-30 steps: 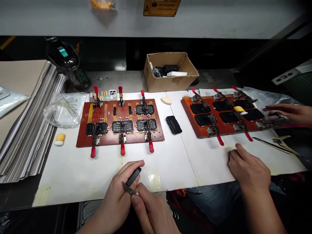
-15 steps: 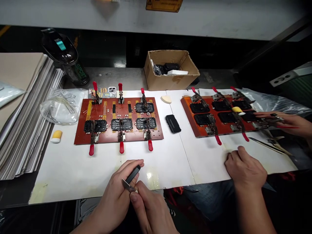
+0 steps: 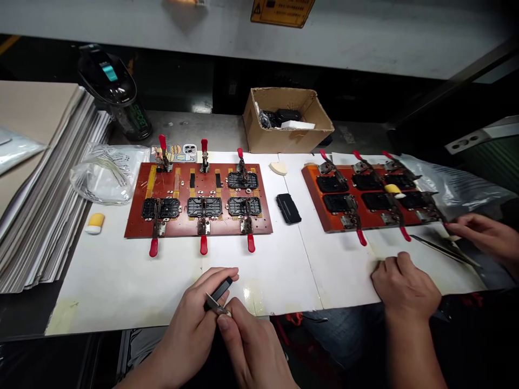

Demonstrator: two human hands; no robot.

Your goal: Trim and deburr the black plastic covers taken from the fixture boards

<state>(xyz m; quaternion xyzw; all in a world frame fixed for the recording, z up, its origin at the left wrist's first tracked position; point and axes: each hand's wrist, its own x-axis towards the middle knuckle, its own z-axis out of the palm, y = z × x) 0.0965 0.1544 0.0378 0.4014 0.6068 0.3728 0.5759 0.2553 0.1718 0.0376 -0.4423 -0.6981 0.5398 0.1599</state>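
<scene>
Our left hand (image 3: 190, 319) holds the black part (image 3: 223, 289) on our side of the board (image 3: 182, 229) with red clamps (image 3: 203, 245). Our right hand (image 3: 255, 343) grips a small knife (image 3: 216, 306) close by it. We seem to be trimming the part; next, we need a slow, careful cut.

A red board (image 3: 184, 227) carries black trays (image 3: 194, 207) and red-handled clamps (image 3: 203, 245); in front of the board, the left hand (image 3: 190, 308) grips a black piece (image 3: 222, 290), the right hand (image 3: 255, 346) a small blade (image 3: 214, 304) close against it; right of the board lies a black case (image 3: 288, 208), and farther right a co-worker's hand (image 3: 407, 286); behind the board stand a bottle (image 3: 130, 116) and cardboard box (image 3: 284, 141).
</scene>
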